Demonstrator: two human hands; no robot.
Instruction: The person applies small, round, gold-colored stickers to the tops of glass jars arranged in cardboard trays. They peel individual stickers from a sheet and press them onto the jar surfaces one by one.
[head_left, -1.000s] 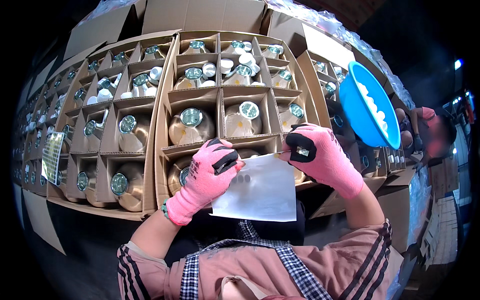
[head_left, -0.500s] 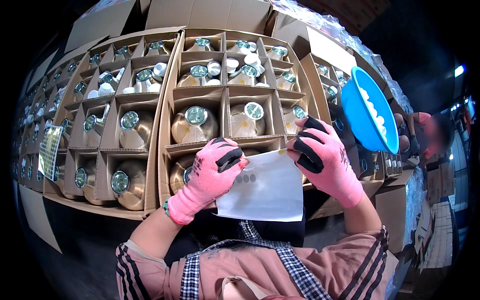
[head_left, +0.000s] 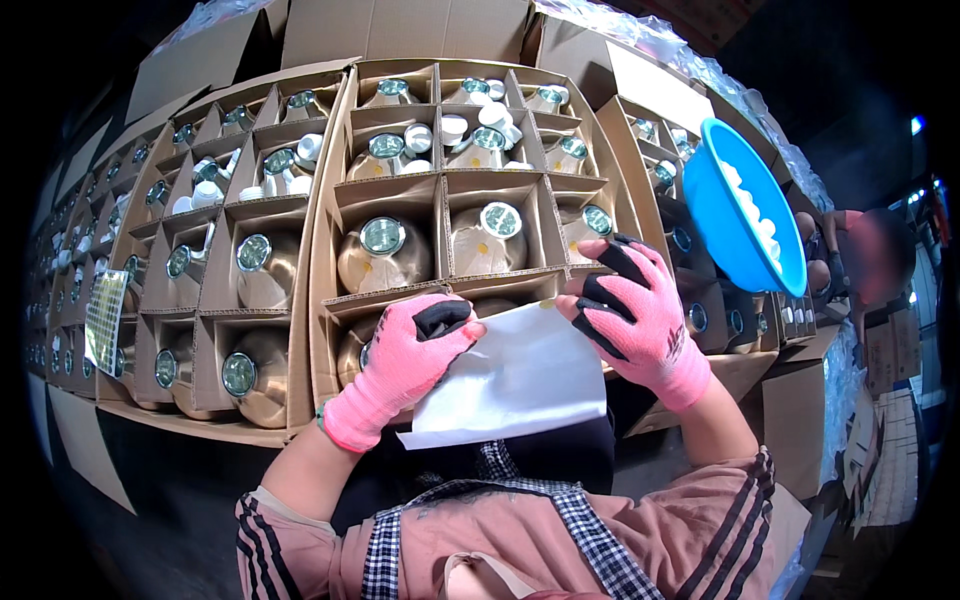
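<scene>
My left hand (head_left: 412,345), in a pink glove with black fingertips, is closed on the left edge of a white sticker sheet (head_left: 515,385), its pale back toward me. At the sheet's upper right corner is my right hand (head_left: 635,320), gloved alike. Its thumb and a finger meet the edge beside a small yellow spot (head_left: 547,303), perhaps a sticker; its index finger stretches forward. Beyond the hands, a divided carton (head_left: 330,240) holds gold-coloured glass flasks. The nearest large flask (head_left: 385,255) and another flask (head_left: 490,245) stand upright; the second bears yellow dots.
More partitioned cartons of flasks (head_left: 265,375) spread left. White plastic caps (head_left: 418,137) lie among the far flasks. A sheet of yellow dots (head_left: 104,320) leans at far left. On the right a blue basin (head_left: 735,240) holds white pieces. A person (head_left: 865,260) sits beyond it.
The sheet has tilted and its lower left corner swung leftward. My left hand has shifted slightly left and down; my right hand has moved slightly left and down, its fingers more spread.
</scene>
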